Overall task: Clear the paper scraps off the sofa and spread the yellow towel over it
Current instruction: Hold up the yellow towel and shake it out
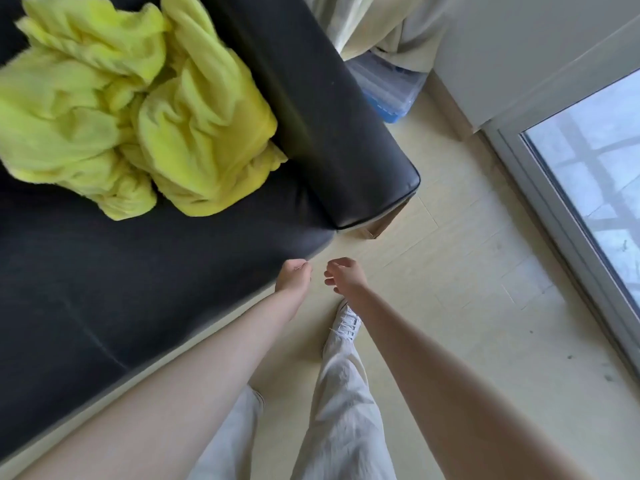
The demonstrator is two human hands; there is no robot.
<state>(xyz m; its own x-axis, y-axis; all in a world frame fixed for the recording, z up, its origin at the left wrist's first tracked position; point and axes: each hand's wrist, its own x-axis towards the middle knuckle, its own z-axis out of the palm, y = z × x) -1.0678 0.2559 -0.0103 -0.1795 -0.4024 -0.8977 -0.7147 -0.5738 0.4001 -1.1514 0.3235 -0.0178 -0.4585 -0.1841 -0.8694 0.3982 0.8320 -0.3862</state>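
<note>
On the dark sofa (104,278) the yellow towel (138,109) lies bunched in a crumpled heap against the armrest (332,116) — not spread. Both hands hang out over the pale floor (467,289) just off the seat's front corner: the left hand (293,277) and the right hand (344,276) each have fingers loosely curled, holding nothing visible — near each other, apart.

One yellow towel (138,105), one black sofa (104,271), your two hands, left hand (293,277) and right hand (346,275), one white shoe (343,323), one storage box (388,88).
</note>
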